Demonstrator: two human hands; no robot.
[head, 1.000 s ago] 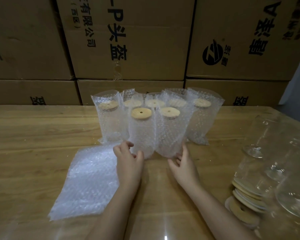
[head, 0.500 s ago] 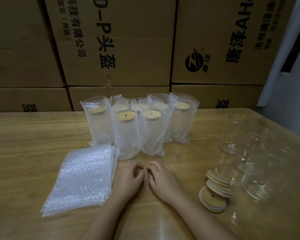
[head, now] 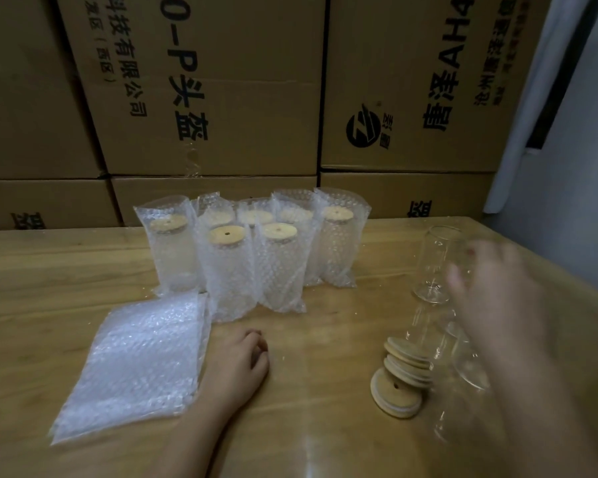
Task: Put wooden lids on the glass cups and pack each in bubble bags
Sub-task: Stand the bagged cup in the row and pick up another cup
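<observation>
Since half a second ago, the right hand has been lifted away from the left hand and swung out to the right, towards the bare glass cups. The view has been turned that way as well. The left hand is rested on the table just beside the flat stack of bubble bags, its fingers loosely curled and nothing held. The right hand is smeared by motion. Its fingers appear spread and nothing seems to be gripped, though whether a cup is touched cannot be told. Seven packed cups, each lidded and bagged, are stood in a cluster at the back, before the cardboard boxes. The wooden lids are piled unevenly just left of the bare cups. A mishap is judged likeliest at the glassware. The cups are clear, dimly lit, crowded together and set near the table's right edge, so one could be clipped and toppled, or knocked against its neighbour, by a fast reach. The leaning lid pile could also be nudged and spilled.
</observation>
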